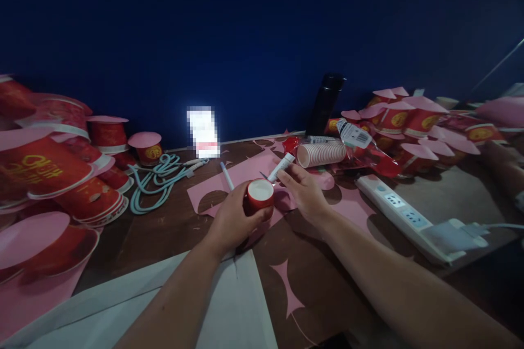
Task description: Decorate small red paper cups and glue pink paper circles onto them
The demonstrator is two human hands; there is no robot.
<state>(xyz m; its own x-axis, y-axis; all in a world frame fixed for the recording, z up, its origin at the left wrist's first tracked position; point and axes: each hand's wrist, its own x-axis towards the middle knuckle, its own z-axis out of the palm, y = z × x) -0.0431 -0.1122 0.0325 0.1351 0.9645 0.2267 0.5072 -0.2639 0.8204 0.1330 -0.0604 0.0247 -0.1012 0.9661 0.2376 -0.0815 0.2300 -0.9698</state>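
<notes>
My left hand (pixel 230 219) is closed around a small red paper cup (pixel 261 203). The cup's round pale end faces up; I cannot tell whether that is its mouth or its base. Between the fingers of my right hand (pixel 305 190) is a small white glue tube (pixel 281 168), its thin tip pointing left, close above the cup's rim. Pink paper (pixel 256 166) with round holes cut in it lies behind and under the hands. A white pen-like stick (pixel 226 176) rests on that paper.
Red cups topped with pink discs crowd the left (pixel 148 147) and right (pixel 421 114). A stack of paper cups (pixel 321 154) lies in red plastic wrap beside a black bottle (pixel 325 103). Nearby are a power strip (pixel 382 192), a blue cord (pixel 153 188) and a lit screen (pixel 203 131). Another person's arm (pixel 501 169) shows right.
</notes>
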